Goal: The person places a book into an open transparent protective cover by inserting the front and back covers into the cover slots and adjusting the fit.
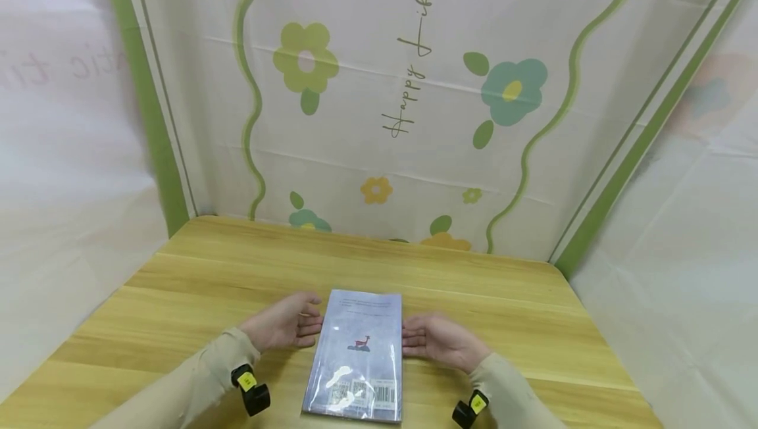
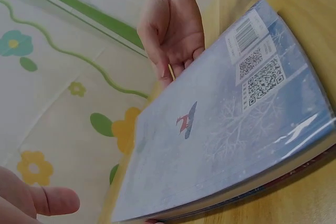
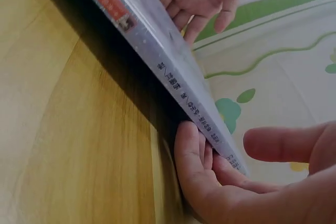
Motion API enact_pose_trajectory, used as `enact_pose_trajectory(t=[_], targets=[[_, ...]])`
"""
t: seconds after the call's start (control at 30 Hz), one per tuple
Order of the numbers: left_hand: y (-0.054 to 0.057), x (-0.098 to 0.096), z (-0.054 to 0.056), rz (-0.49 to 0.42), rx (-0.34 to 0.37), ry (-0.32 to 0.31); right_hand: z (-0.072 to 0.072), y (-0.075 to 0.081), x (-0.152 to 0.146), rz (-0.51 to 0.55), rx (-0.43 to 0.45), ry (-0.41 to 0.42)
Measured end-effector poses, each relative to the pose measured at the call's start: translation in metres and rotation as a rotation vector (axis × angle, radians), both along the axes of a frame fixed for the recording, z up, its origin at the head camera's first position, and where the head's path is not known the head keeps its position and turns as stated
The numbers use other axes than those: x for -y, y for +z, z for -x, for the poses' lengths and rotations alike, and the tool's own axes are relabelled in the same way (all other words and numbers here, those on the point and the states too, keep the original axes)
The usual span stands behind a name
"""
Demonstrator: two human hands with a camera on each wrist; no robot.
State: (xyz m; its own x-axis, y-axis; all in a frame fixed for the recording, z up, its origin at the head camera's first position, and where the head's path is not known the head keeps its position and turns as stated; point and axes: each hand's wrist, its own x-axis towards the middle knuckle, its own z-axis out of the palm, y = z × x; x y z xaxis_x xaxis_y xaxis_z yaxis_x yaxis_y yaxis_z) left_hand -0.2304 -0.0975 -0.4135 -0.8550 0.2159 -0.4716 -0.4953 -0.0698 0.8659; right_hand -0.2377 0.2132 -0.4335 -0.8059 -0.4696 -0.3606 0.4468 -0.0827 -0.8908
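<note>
A pale blue book (image 1: pixel 361 320) in a glossy cover lies with its back face up, showing a small red animal figure, a barcode and QR codes. My left hand (image 1: pixel 287 324) is at the book's left edge, its thumb (image 2: pixel 58 201) raised apart from the cover. On the other side, my right hand (image 1: pixel 444 342) has its fingertips at the spine edge. The right wrist view shows those fingers (image 3: pixel 191 153) reaching under the printed spine, with the right thumb (image 3: pixel 278 144) held off the book. Both palms face inward.
The wooden table (image 1: pixel 237 254) runs back to a hanging cloth (image 1: pixel 367 146) with printed flowers and "Happy Life" lettering. More pale cloth hangs at the left and right sides. A black camera band (image 1: pixel 251 389) sits on the left wrist, another (image 1: pixel 470 409) on the right.
</note>
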Motion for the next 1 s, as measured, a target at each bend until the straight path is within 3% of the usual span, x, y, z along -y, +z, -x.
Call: enact_pose_trajectory(t=[0.43,1.0], targets=[[-0.002,-0.002,-0.003,-0.024,-0.029,-0.017,-0.001,-0.005,0.01,-0.219,-0.162,0.042],[-0.001,-0.003,0.005,-0.004,-0.161,-0.303,-0.004,-0.003,0.01,-0.152,-0.167,0.046]])
